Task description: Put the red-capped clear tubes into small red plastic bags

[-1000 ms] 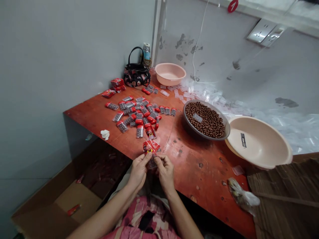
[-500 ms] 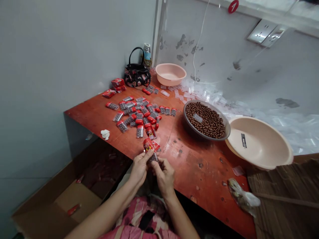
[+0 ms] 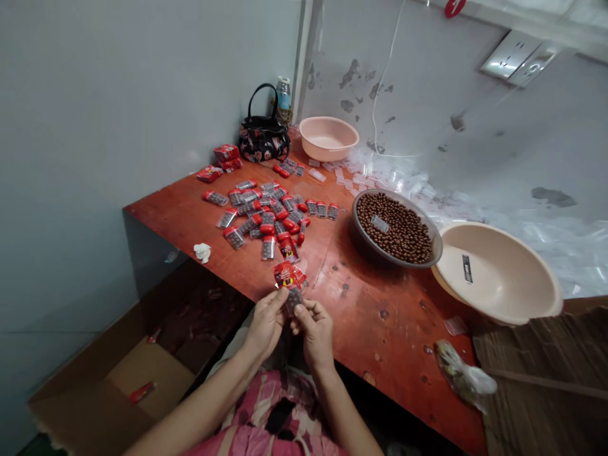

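Between my two hands, just off the table's front edge, is a small clear plastic box filled with dark brown balls. My left hand pinches its left side with thumb and fingers. The fingers of my right hand close on its lower right side. Right behind the box are red printed wrappers; whether my left fingertips touch them I cannot tell. Farther back lies a loose heap of red-capped clear boxes with brown balls inside. Another red packet lies at the heap's near side.
A grey bowl of brown balls with a clear case on top stands right of centre. Beside it is a large cream basin; a pink basin and a handbag stand behind. Clear plastic cases pile along the wall. A cardboard box sits below left.
The box in my hands now shows more of its brown-ball-filled face, and the red wrapper no longer overlaps it as much. The whole view has shifted slightly.
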`<state>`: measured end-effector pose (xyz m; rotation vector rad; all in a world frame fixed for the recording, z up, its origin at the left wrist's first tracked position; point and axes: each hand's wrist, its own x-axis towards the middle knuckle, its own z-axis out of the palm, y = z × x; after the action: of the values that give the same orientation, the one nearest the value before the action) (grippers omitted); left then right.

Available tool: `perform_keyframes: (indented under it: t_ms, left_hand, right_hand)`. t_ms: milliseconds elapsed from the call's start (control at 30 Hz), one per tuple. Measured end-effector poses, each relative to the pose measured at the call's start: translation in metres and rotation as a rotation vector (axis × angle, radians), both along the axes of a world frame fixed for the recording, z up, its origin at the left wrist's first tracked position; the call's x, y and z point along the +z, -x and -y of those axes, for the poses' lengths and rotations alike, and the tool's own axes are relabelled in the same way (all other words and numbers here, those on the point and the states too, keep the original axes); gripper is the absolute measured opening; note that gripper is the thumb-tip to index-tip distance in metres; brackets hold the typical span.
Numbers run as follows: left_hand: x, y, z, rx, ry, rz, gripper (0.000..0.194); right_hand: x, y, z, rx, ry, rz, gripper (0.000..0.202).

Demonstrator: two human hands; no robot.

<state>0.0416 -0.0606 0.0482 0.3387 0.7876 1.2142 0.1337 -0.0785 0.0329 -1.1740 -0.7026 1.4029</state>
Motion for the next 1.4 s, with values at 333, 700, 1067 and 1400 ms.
perform_keyframes:
  t_ms: [333,700,1067,1400]
  left_hand:
    - [0.004,-0.003,0.003,0.066,0.024,-0.122,0.024]
    - [-0.011,-0.007,0.008,0.053,0.043,-0.139,0.023]
    - [-0.010,0.019,0.023,0.119,0.091,0.107,0.022]
    - [-0.016,0.061,0.024,0.188,-0.056,-0.627,0.039]
  right_hand:
    - [-0.005,0.003,0.002,0.005,-0.004,0.012,0.019]
    - [-0.005,0.006,0.008,-0.035,-0.136,0.247,0.013]
    - [-0.006,0.008,-0.010,0.145,-0.016,-0.116,0.022]
    - [-0.008,-0.012,-0.019,0.090,-0.021,0.028,0.014]
